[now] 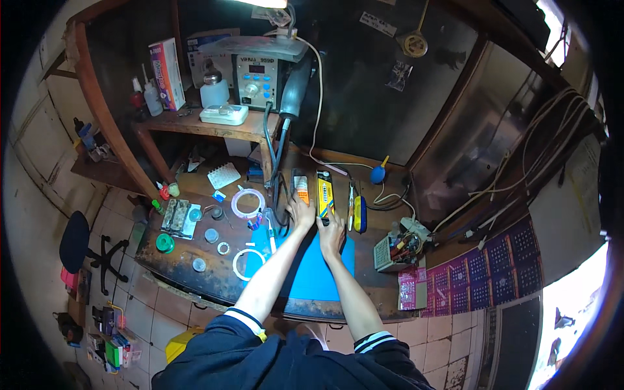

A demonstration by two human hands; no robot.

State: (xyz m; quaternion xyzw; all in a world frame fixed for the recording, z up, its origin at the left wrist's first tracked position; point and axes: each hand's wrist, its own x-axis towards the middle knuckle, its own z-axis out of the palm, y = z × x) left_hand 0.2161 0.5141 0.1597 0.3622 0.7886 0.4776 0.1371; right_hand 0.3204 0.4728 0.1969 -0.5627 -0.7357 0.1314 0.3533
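Observation:
My left hand [300,213] reaches to the far side of the bench, its fingers closed about the near end of a small orange and white package [301,188]. Beside it, my right hand [332,230] grips the near end of a narrow yellow and black box [325,189]. The package and the box lie side by side, a small gap between them. Under my forearms, nearer to me, is a blue work mat [316,276]. Just right of the box are a slim pen-like tool [351,207] and a dark blue and yellow case [360,214].
A hot-air soldering station [257,83] stands on a wooden shelf [253,129] at the back left. Rings of tape [247,203], small jars [211,235] and a green tin [165,244] lie left. A tool basket [385,255] sits right, and a blue air blower [378,173] behind.

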